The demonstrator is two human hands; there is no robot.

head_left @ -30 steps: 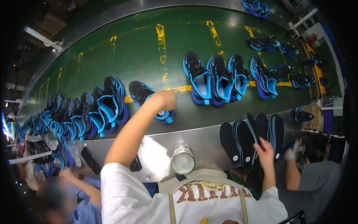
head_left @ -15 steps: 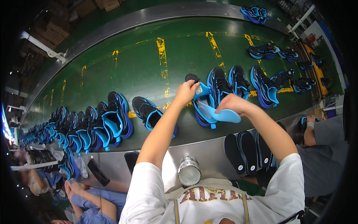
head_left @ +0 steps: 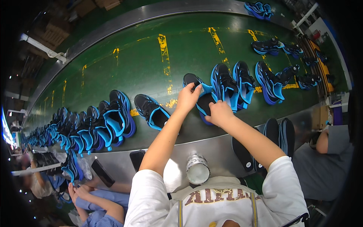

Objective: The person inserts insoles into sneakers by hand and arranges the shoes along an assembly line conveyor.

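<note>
A black and blue sneaker (head_left: 193,78) lies in front of me on the green surface, its toe pointing away. My left hand (head_left: 188,99) is closed on its blue-lined tongue, drawing the opening wide. At the heel end, my right hand (head_left: 222,113) is closed around the back of an insole (head_left: 205,101), whose dark top shows inside the shoe. The insole's front end is hidden in the shoe, and my right fingertips are partly hidden. Just right of my hands stand two matching sneakers, the nearer one (head_left: 224,78) almost touching. Another single sneaker (head_left: 148,109) sits left of my left forearm.
A long row of sneakers (head_left: 119,113) runs left along the green belt (head_left: 140,68). More sneakers (head_left: 267,85) stand right. On the metal ledge (head_left: 223,145) are dark insoles (head_left: 286,136), a round container (head_left: 197,170) and two phones (head_left: 102,172). Co-workers sit on both sides.
My right hand has moved left and brought the insole from outside the shoe into its opening. My left hand stays on the tongue. Some insoles on the ledge have shifted.
</note>
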